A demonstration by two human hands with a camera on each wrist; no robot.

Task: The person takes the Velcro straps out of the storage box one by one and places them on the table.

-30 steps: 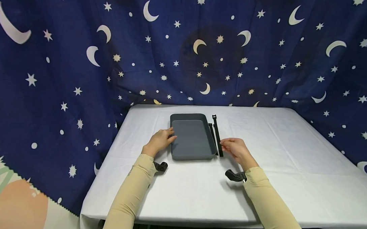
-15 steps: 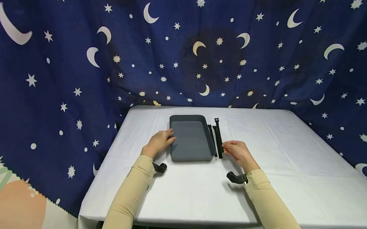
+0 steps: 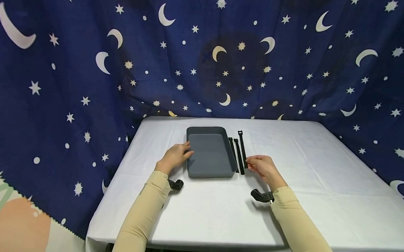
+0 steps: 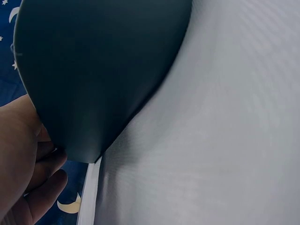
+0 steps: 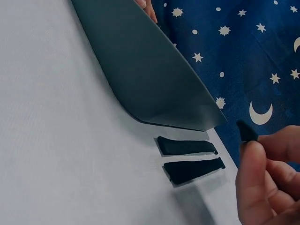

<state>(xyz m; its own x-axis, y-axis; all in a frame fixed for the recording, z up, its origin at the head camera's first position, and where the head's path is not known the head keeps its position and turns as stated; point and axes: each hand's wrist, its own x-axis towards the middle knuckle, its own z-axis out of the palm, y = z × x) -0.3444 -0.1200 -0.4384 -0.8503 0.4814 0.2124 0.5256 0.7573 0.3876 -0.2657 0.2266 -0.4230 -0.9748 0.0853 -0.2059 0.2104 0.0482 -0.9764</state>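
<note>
A grey rectangular tray (image 3: 211, 153) sits on the white table. My left hand (image 3: 174, 156) holds its left wall, with the thumb reaching over the rim; in the left wrist view the fingers (image 4: 49, 180) curl by the tray's outer wall (image 4: 103, 61). Just right of the tray, my right hand (image 3: 263, 168) pinches the near end of a black hook-and-loop cable strap (image 3: 242, 148). That strap's tip (image 5: 247, 130) pokes out between thumb and forefinger in the right wrist view. Two more black straps (image 5: 186, 146) (image 5: 194, 171) lie side by side along the tray's right wall.
White cloth (image 3: 317, 181) covers the table, whose front edge runs beneath both forearms. A dark blue curtain (image 3: 199, 59) with moons and stars hangs behind and at the sides. Black wrist mounts (image 3: 262, 195) stick out from both sleeves.
My right hand has drawn its strap a little to the right, away from the other two, which now show separately. The left hand stays on the tray.
</note>
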